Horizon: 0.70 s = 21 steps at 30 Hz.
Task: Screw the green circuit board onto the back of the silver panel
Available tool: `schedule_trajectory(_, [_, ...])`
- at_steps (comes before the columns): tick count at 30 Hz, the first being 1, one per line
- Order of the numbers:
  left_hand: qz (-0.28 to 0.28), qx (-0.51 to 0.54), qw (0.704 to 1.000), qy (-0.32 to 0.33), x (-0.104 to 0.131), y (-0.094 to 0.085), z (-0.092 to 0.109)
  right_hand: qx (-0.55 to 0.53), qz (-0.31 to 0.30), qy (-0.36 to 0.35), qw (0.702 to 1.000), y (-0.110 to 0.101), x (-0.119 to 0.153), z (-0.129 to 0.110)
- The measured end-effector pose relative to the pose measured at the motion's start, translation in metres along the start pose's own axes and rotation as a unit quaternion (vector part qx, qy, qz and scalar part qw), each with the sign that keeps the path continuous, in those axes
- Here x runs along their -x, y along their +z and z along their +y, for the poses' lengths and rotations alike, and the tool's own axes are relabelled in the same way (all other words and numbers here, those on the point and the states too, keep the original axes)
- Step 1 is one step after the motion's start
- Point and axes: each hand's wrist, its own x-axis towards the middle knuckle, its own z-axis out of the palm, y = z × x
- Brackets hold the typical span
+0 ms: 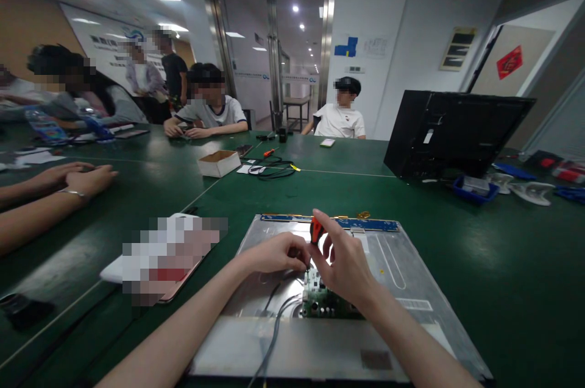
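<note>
A silver display panel (384, 339) lies flat with its back facing up, and a green circuit board (326, 306) sits near its middle. My right hand (350, 263) holds a red-and-black screwdriver (316, 229) upright above the board's upper left part, thumb and index finger on the handle. Close beside it, my left hand (292, 251) is pinched near the screwdriver's lower end; what its fingertips hold is hidden. Dark cables (274, 339) run from the board's left side toward the front edge. A narrow blue circuit strip (375, 225) spans the panel's far edge.
A black monitor (457, 132) stands at right beside a blue tray (475, 190). On the green table (329, 187) are a small white box (219, 164), a coiled black cable (274, 169) and an orange-handled tool (269, 153). Another person's hands (86, 178) rest at left; people sit across.
</note>
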Motion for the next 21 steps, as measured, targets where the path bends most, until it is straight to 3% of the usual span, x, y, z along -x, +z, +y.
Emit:
schedule_trajectory(10, [-0.001, 0.021, 1.000, -0.008, 0.0015, 0.0014, 0.0018, -0.012, -0.021, 0.009, 1.000, -0.0033, -0.0012, -0.0015])
schedule_trajectory(21, [0.000, 0.003, 1.000, -0.002, 0.0011, 0.0000, 0.0031, -0.010, 0.022, 0.018, 1.000, 0.0021, 0.0005, 0.0041])
